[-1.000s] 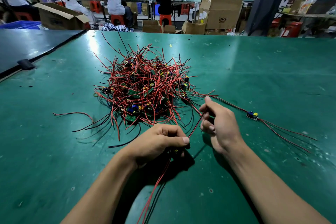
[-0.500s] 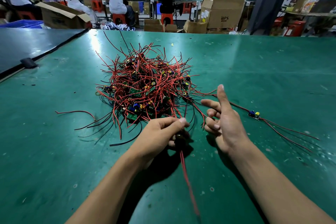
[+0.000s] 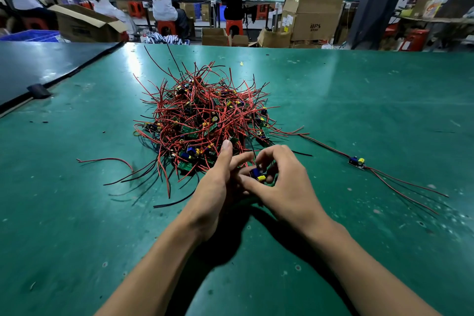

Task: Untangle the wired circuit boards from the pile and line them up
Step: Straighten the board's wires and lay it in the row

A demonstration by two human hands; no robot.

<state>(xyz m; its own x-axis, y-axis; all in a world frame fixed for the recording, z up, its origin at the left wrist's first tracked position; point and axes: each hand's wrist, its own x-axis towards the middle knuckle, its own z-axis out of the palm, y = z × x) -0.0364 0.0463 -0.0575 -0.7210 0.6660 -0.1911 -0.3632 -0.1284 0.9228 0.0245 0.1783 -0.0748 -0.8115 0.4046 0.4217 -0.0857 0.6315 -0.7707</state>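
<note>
A tangled pile (image 3: 202, 120) of small green circuit boards with red and black wires lies in the middle of the green table (image 3: 359, 100). One separated board (image 3: 356, 162) lies to the right with its wires stretched out. At the pile's near edge my right hand (image 3: 284, 187) pinches a small board (image 3: 258, 174) with blue and yellow parts between thumb and fingers. My left hand (image 3: 218, 187) meets it from the left, index finger stretched toward the pile; its other fingers are hidden behind the right hand. That board's wires are hidden.
A dark table (image 3: 38, 64) adjoins on the left with a black clip (image 3: 38, 90) at the seam. Cardboard boxes (image 3: 311, 16) and seated workers (image 3: 164, 0) fill the background beyond the table's far edge. Loose wire ends (image 3: 107, 160) trail left of the pile.
My right hand let go of a red wire, opened, then closed on a board between both hands. The wires trailing toward me from my left hand are gone from view.
</note>
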